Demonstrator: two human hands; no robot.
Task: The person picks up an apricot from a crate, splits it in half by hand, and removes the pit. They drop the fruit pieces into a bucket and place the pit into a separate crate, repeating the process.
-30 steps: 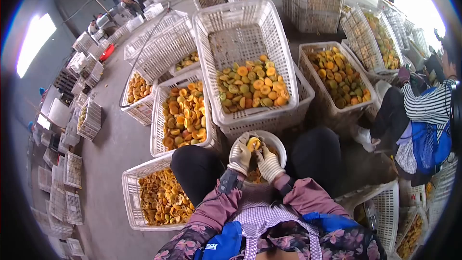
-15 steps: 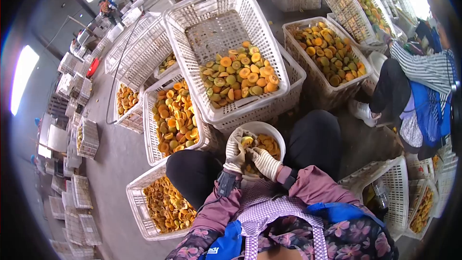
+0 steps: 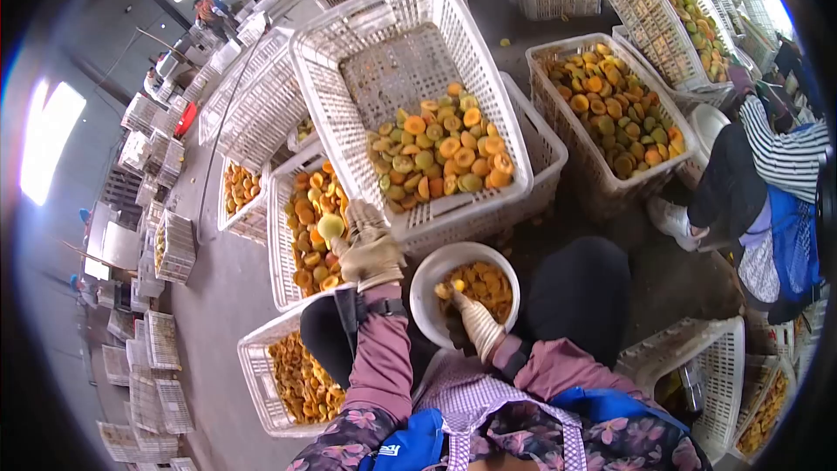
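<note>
My left hand, in a pale work glove, reaches over the left white crate of halved orange stone fruit. Its fingers are stretched out and spread, and a pale yellow-green fruit half shows just off the thumb. Between my knees stands a white bucket with brownish-orange fruit pieces inside. My right hand, also gloved, is over this bucket with its fingers pinched. A small yellowish bit shows at the fingertips; I cannot tell what it is.
Ahead, a tilted white crate of fruit halves rests on another crate. A full crate stands right of it, and one with darker pieces by my left knee. At right sits a person in a striped sleeve.
My left hand has left the bucket with a fruit half and moved up and left over the crate, fingers spreading. My right hand stays at the bucket. The view has shifted slightly.
</note>
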